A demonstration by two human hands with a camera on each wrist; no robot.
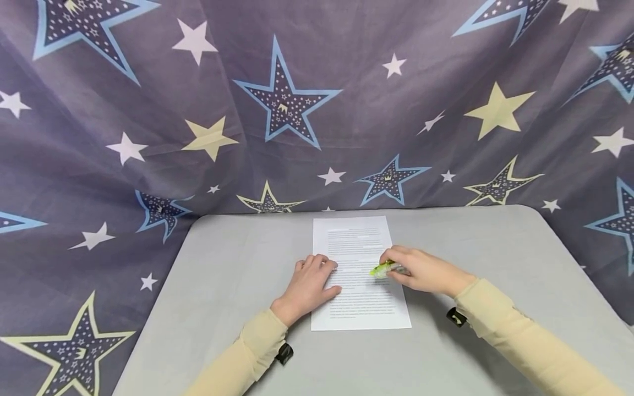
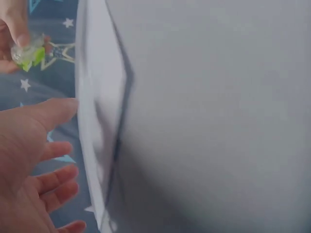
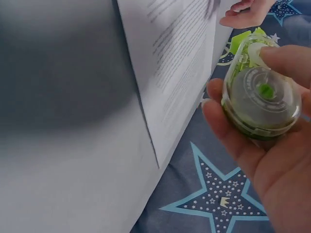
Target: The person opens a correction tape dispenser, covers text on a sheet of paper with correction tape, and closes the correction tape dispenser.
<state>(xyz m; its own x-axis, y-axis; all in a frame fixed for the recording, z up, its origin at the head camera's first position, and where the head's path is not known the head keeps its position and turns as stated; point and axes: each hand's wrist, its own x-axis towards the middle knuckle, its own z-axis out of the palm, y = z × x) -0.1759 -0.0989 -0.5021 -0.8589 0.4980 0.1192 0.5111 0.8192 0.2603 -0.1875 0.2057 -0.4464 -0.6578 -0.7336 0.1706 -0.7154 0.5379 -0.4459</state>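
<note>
A sheet of printed paper [image 1: 364,308] lies on the grey table, its text broken by a few blank white stretches. My left hand [image 1: 308,285] rests on the sheet's left edge with fingers spread and relaxed. In my right hand [image 1: 430,271] I hold a green and clear correction tape [image 1: 381,270] over the right half of the text, its tip close to the lines. The right wrist view shows the correction tape's [image 3: 265,97] round clear case with a green hub, gripped between thumb and fingers.
The grey table [image 1: 238,258] has rounded far corners. Behind it hangs a dark curtain [image 1: 346,126] printed with stars, reaching down past the table's sides. Both forearms wear beige sleeves [image 1: 525,330] with dark straps at the wrists.
</note>
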